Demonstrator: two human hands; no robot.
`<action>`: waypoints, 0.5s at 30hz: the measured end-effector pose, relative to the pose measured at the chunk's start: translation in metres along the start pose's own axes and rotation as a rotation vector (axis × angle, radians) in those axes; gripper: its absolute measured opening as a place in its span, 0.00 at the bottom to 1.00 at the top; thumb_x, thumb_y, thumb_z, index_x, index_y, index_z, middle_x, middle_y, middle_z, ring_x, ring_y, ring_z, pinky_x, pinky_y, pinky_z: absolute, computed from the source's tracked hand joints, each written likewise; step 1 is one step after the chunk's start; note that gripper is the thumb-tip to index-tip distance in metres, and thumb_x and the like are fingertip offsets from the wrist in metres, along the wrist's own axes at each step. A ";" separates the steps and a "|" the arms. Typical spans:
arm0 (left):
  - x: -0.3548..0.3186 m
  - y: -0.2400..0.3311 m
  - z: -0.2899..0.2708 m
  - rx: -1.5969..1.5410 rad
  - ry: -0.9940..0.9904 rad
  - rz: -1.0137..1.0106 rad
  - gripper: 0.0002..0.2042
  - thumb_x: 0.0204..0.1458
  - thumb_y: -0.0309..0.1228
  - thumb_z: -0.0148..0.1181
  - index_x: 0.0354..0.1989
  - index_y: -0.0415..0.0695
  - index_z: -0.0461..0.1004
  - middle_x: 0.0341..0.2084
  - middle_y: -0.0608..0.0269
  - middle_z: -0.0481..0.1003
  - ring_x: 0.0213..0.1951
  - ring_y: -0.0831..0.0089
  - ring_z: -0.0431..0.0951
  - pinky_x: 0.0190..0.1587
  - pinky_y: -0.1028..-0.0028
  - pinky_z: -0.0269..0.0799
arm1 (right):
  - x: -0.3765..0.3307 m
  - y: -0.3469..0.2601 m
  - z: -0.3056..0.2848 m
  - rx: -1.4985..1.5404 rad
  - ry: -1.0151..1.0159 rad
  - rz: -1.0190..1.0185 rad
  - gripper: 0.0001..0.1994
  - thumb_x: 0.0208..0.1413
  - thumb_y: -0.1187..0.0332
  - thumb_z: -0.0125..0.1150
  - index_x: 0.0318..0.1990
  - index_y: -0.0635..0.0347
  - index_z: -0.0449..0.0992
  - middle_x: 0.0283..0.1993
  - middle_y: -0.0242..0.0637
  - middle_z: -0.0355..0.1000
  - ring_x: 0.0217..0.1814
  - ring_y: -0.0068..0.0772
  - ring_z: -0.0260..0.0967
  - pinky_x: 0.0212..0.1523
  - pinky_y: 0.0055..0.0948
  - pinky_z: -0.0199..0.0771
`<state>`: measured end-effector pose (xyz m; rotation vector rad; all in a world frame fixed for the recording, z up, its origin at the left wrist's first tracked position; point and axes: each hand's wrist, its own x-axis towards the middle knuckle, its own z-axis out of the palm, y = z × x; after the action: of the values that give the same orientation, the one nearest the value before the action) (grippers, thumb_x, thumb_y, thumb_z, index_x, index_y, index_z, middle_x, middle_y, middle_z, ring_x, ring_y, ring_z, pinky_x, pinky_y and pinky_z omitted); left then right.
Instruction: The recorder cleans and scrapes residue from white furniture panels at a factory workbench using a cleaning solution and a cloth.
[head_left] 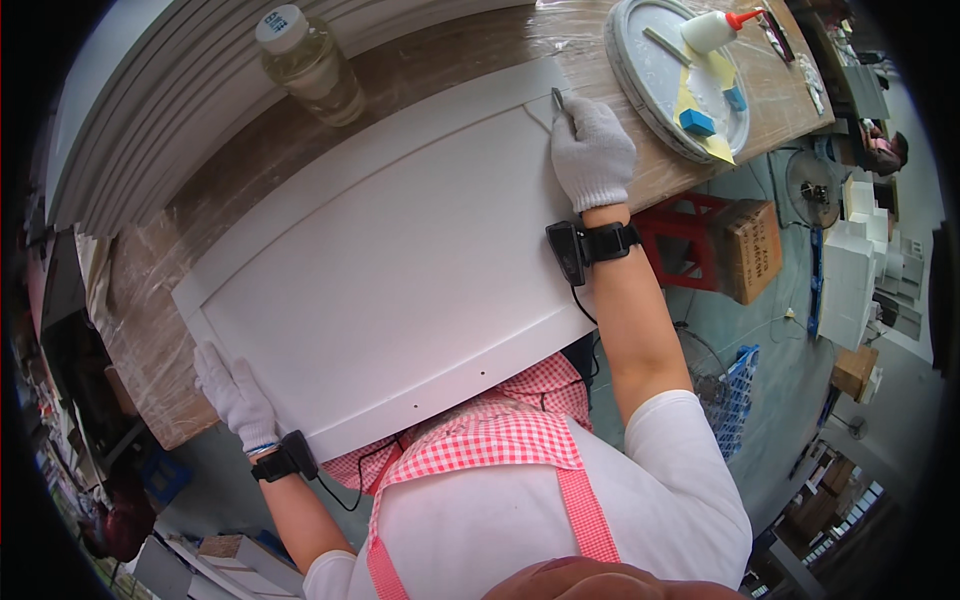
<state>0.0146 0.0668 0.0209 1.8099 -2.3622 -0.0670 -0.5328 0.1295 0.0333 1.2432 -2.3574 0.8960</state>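
Observation:
A white framed panel, like a cabinet door, lies in front of me with its near edge against my checked apron. My right hand, in a white knit glove, is closed around a small grey metal-tipped tool. The tip touches the panel near its far right corner; the rest of the tool is hidden in the glove. At the panel's left edge, my gloved left hand rests with its fingers stretched out, holding no tool.
Plastic film covers the wooden table. Stacked white panels and a clear jar stand at the far left. A round lid at the right carries a glue bottle and blue blocks. Beyond are a red stool and a carton.

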 end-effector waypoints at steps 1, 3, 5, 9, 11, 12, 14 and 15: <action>0.000 0.003 0.000 -0.010 0.013 -0.010 0.29 0.67 0.42 0.47 0.72 0.38 0.60 0.71 0.42 0.58 0.73 0.48 0.54 0.75 0.56 0.41 | -0.005 -0.014 -0.002 0.035 -0.102 -0.023 0.05 0.53 0.68 0.63 0.37 0.53 0.82 0.33 0.38 0.77 0.36 0.46 0.76 0.38 0.42 0.77; 0.000 0.002 -0.004 -0.016 0.039 -0.018 0.28 0.66 0.40 0.50 0.71 0.37 0.61 0.70 0.41 0.60 0.72 0.47 0.56 0.74 0.55 0.42 | -0.011 -0.028 0.000 0.086 -0.228 -0.207 0.06 0.54 0.69 0.62 0.40 0.52 0.81 0.32 0.38 0.76 0.34 0.47 0.74 0.36 0.42 0.76; 0.000 -0.005 -0.001 -0.001 0.013 -0.037 0.28 0.65 0.39 0.50 0.71 0.37 0.61 0.70 0.41 0.59 0.72 0.46 0.56 0.74 0.55 0.42 | -0.010 -0.033 -0.002 0.128 -0.157 -0.146 0.07 0.55 0.69 0.62 0.40 0.52 0.80 0.32 0.39 0.76 0.34 0.48 0.74 0.36 0.43 0.76; 0.000 0.000 0.001 -0.017 0.030 -0.001 0.28 0.65 0.38 0.50 0.71 0.38 0.60 0.70 0.40 0.59 0.72 0.46 0.55 0.74 0.54 0.41 | 0.000 -0.011 0.003 0.042 -0.061 -0.020 0.08 0.54 0.70 0.61 0.41 0.52 0.80 0.33 0.41 0.76 0.35 0.49 0.76 0.37 0.43 0.77; 0.002 0.002 -0.003 -0.035 0.024 -0.026 0.28 0.65 0.38 0.50 0.71 0.38 0.61 0.70 0.41 0.59 0.73 0.47 0.55 0.75 0.55 0.41 | -0.006 -0.023 0.007 -0.004 -0.138 -0.049 0.09 0.55 0.69 0.60 0.44 0.50 0.80 0.34 0.41 0.75 0.36 0.49 0.76 0.36 0.44 0.77; 0.002 0.002 -0.003 -0.034 0.023 -0.028 0.28 0.65 0.38 0.50 0.71 0.38 0.61 0.70 0.41 0.59 0.73 0.47 0.55 0.75 0.55 0.41 | -0.014 -0.039 0.008 -0.003 -0.140 -0.050 0.09 0.55 0.69 0.60 0.44 0.50 0.80 0.34 0.41 0.75 0.36 0.49 0.76 0.36 0.44 0.77; 0.000 0.000 -0.001 -0.009 0.012 -0.045 0.28 0.65 0.39 0.50 0.71 0.38 0.61 0.70 0.41 0.59 0.73 0.49 0.55 0.75 0.55 0.41 | -0.026 -0.072 0.005 0.100 -0.419 -0.149 0.10 0.56 0.69 0.59 0.44 0.49 0.80 0.35 0.42 0.77 0.37 0.49 0.77 0.35 0.45 0.78; 0.000 0.000 0.000 -0.006 0.014 -0.049 0.28 0.65 0.39 0.50 0.71 0.38 0.61 0.70 0.41 0.59 0.73 0.49 0.55 0.75 0.55 0.41 | -0.027 -0.078 0.005 0.062 -0.517 -0.134 0.10 0.56 0.68 0.58 0.44 0.48 0.81 0.35 0.42 0.78 0.37 0.50 0.77 0.35 0.45 0.77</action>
<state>0.0144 0.0672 0.0206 1.8593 -2.3056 -0.0673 -0.4534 0.1099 0.0439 1.8137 -2.5909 0.6678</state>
